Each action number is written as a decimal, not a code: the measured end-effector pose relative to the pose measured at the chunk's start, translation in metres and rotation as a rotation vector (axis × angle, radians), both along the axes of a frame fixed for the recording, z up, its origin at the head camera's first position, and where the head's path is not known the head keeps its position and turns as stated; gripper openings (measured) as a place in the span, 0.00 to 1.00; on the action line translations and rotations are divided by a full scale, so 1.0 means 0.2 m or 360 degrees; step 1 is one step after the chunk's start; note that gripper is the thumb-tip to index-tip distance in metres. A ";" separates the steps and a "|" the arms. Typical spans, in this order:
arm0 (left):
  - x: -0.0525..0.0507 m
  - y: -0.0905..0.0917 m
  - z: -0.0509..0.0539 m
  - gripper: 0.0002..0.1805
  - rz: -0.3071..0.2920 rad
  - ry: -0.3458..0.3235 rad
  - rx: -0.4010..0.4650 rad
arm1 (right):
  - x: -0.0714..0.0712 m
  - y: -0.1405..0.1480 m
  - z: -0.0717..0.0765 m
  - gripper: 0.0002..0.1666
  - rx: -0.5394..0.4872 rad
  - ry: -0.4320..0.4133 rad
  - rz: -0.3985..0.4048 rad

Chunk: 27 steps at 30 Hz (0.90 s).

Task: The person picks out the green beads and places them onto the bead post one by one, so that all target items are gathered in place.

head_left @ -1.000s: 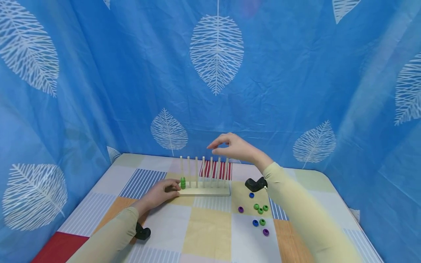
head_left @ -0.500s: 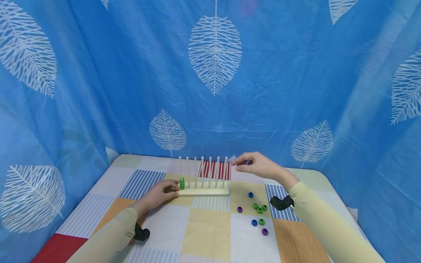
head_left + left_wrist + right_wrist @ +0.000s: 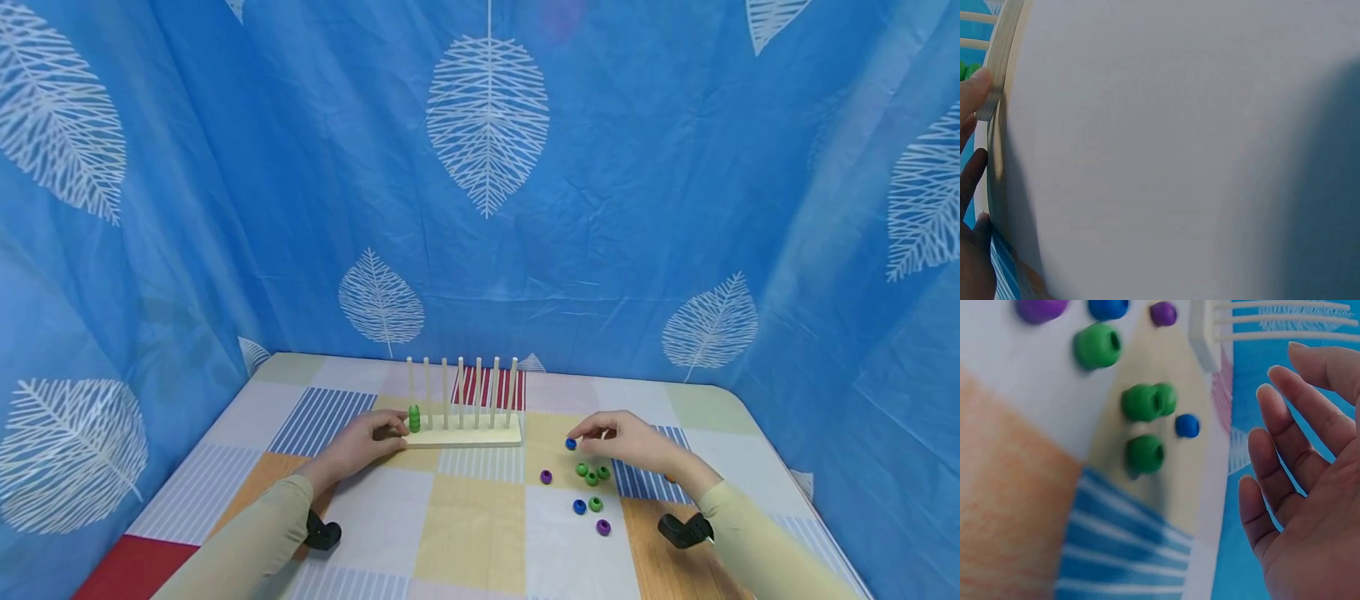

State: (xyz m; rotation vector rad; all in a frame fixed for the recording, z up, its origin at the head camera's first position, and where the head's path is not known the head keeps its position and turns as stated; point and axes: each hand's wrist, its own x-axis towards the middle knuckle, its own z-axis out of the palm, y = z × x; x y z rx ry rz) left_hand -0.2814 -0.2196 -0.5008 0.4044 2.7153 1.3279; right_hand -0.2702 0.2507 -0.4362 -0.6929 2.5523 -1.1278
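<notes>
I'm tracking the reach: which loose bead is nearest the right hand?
The round blue bead highest in the head view, beside the right hand; the other loose ones lie lower.

Head view: from above, facing forward-down, farther back; wrist views: close, tilted. Head, right wrist share beads.

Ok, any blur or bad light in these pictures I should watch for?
Head: bright, left hand and right hand clear. Left wrist: dim, mostly pale tablecloth, with a soft-edged dark blue patch at right. Right wrist: top-left purple bead blurred, the right hand crisper.
</notes>
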 end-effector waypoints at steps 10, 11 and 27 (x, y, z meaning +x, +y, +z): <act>0.00 0.00 0.00 0.05 0.0007 0.0006 -0.0017 | 0.03 0.13 -0.11 0.15 0.0011 -0.0074 -0.0058; 0.00 0.01 0.00 0.05 0.0008 0.0004 -0.0017 | 0.04 0.14 -0.11 0.15 0.0024 -0.0085 -0.0065; -0.01 0.00 -0.01 0.05 0.0015 -0.0014 0.0006 | 0.00 0.23 -0.21 0.13 0.0073 -0.0060 -0.0061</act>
